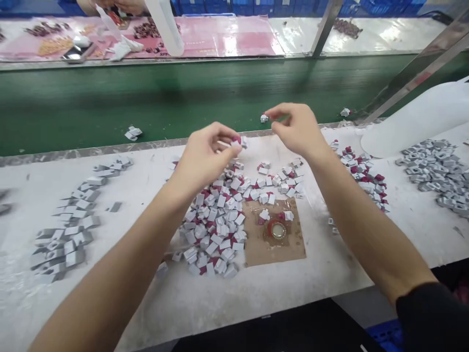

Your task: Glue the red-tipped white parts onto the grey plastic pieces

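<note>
My left hand (pixel 209 159) is closed, pinching a small grey and dark red plastic part (pixel 238 140) above the table's far edge. A thin pale stick also shows among its fingers. Over the edge of the green belt, my right hand (pixel 296 127) has its thumb and index finger apart. Just off that index fingertip is another grey and red part (pixel 264 118); whether they touch I cannot tell. Below my hands lies a heap of grey and red parts (pixel 216 230). Beside it, a brown cardboard square (pixel 256 244) bears a small round cap (pixel 278 230) with wet-looking liquid and two parts.
Plain grey pieces (pixel 73 225) lie at the left, more (pixel 436 171) at the far right. Red and grey parts (pixel 362 178) lie beyond my right forearm. A white bottle-like object (pixel 414 120) juts in from the right. Other parts rest on the green belt (pixel 183 98); a co-worker's hands (pixel 124 6) appear across it.
</note>
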Available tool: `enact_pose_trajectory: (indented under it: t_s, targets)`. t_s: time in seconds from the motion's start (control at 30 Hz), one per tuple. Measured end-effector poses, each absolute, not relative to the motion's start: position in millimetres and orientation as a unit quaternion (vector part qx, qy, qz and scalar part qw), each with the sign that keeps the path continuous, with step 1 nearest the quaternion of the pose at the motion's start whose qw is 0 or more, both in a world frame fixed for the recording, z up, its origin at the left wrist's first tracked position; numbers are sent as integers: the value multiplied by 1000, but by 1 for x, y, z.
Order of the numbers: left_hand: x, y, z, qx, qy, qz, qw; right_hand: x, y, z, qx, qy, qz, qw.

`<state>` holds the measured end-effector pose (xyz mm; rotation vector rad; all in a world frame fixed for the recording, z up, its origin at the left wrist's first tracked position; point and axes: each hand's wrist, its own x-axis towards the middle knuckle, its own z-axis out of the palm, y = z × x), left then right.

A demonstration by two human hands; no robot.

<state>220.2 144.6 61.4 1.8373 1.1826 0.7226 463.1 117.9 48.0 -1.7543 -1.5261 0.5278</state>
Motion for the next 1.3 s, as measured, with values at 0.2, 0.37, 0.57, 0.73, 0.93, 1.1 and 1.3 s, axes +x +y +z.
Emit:
enact_pose_trajectory:
  t_s: [0.2, 0.37, 0.57, 0.73, 0.93, 1.1, 1.3]
  targets:
    - [280, 236, 26, 699, 538, 267, 388, 470, 218, 21, -697, -592, 216, 343]
    - [315, 263, 12, 693, 541, 249, 405, 481, 170, 34, -658, -533, 288, 447]
    - [310, 236, 47, 736, 498, 251, 384, 483, 63, 51, -516, -383, 462, 611]
    - [272, 139, 86, 780, 257, 264, 506, 458, 7, 50, -487, -337, 452, 667]
    - [237, 49, 77, 706, 273, 308, 576, 431, -50, 52, -543, -443, 380, 604]
    - [196, 8, 68, 739, 312, 234, 550, 424, -108, 45, -623, -579, 263, 455]
    - [98, 28, 49, 740, 604, 213, 206, 431, -157, 10, -688, -572, 190, 403]
